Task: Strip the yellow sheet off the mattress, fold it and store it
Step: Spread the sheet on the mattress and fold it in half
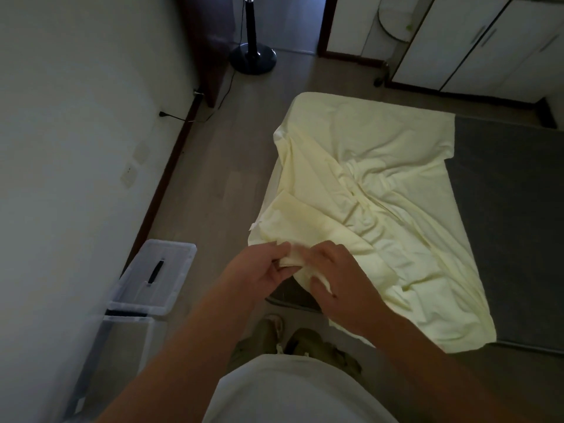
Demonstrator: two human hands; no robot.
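Floor (213,184), wood-look, runs left of and beyond the grip. Dark grey mattress (503,215) lies right of and beyond the grip, its right half bare. Yellow sheet (384,154) is loose and creased on the mattress's left half, spreading away from the grip to the far end; the far-left corner looks tucked over the mattress edge (hard to tell in the dim light). One flap is folded back just beyond the grip, and the near edge hangs off the mattress under the hands. White wardrobe (457,44) stands far beyond the grip, up right. Clear plastic bin (174,264), lid with a black handle, sits on the floor left of the grip against the wall. Black fan stand (253,56) is far beyond the grip, up left, with a cord trailing to the wall.

Both hands meet at the sheet's near-left corner. Left hand (259,270) pinches a bunched bit of fabric, fingers curled round it. Right hand (341,279) is just right of it, nearly touching, fingers curled down, gripping the same bunch, with a fold poking out by the thumb.
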